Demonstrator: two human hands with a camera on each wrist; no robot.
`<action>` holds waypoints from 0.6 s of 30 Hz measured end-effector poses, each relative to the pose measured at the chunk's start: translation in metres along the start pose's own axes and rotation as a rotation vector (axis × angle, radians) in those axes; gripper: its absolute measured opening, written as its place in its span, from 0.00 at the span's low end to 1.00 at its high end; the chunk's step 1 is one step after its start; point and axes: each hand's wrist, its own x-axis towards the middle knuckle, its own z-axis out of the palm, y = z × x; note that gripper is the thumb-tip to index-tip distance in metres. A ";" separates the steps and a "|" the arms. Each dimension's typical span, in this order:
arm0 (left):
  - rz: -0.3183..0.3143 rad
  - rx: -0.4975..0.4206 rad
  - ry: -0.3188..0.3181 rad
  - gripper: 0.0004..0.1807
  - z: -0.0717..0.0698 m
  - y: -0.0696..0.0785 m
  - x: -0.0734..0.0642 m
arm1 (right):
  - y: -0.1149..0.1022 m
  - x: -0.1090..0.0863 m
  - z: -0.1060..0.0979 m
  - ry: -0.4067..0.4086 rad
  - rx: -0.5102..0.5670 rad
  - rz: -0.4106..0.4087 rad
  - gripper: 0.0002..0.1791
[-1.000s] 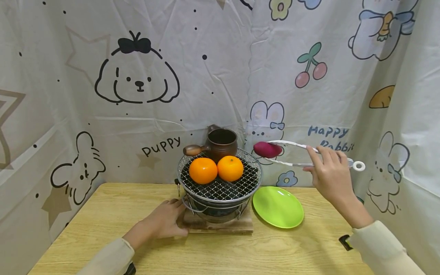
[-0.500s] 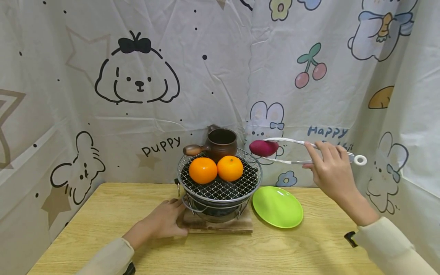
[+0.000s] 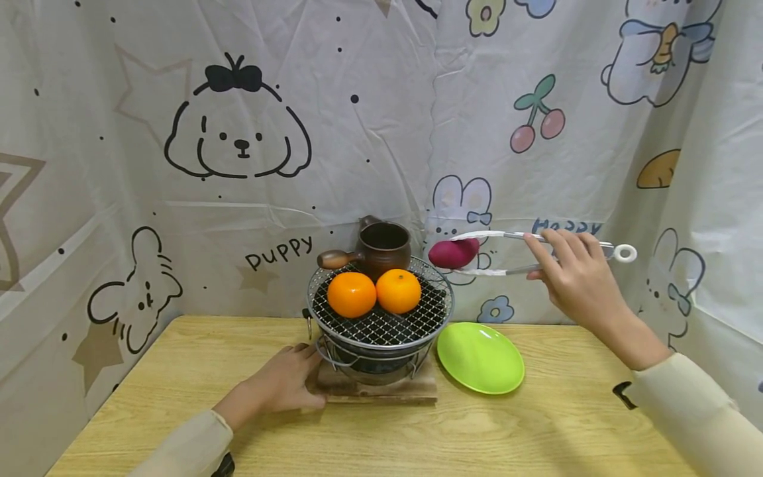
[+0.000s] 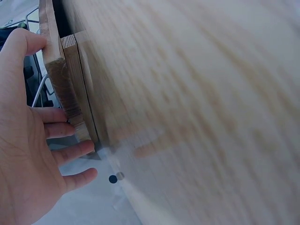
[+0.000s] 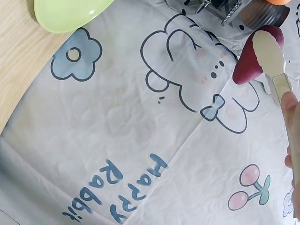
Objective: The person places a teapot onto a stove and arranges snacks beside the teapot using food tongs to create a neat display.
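Observation:
My right hand (image 3: 581, 278) holds white-tipped tongs (image 3: 490, 272), with the thumb on one arm and the fingers on the other. Between the tips is a purple-red sweet potato (image 3: 452, 254), held in the air right of the grill mesh (image 3: 390, 336). From the right wrist view, one pale tip of the tongs (image 5: 269, 54) lies across the sweet potato (image 5: 247, 61). My left hand (image 3: 286, 381) rests against the left side of the wooden board (image 3: 381, 392) under the grill. Its fingers look fairly straight against the board's edge in the left wrist view (image 4: 58, 70).
Two round orange fruits (image 3: 352, 295) sit side by side on the mesh. Behind them stands a brown side-handled pot (image 3: 387, 255). A green plate (image 3: 480, 358) lies on the wooden table (image 3: 477, 437), right of the grill. A printed curtain (image 3: 357, 132) hangs behind.
The sweet potato in the tongs has shifted a little left and up, towards the mesh. My right forearm has swung up and to the right. The left hand stays in place.

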 end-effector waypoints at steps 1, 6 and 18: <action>0.000 -0.001 0.000 0.55 0.000 0.000 0.000 | 0.001 0.001 0.000 0.009 0.000 -0.005 0.31; 0.002 0.003 0.006 0.55 0.000 -0.001 0.000 | 0.004 0.006 0.000 0.034 0.020 -0.023 0.30; 0.002 0.007 0.008 0.55 -0.001 0.000 0.000 | 0.011 0.013 -0.003 0.037 0.044 -0.082 0.32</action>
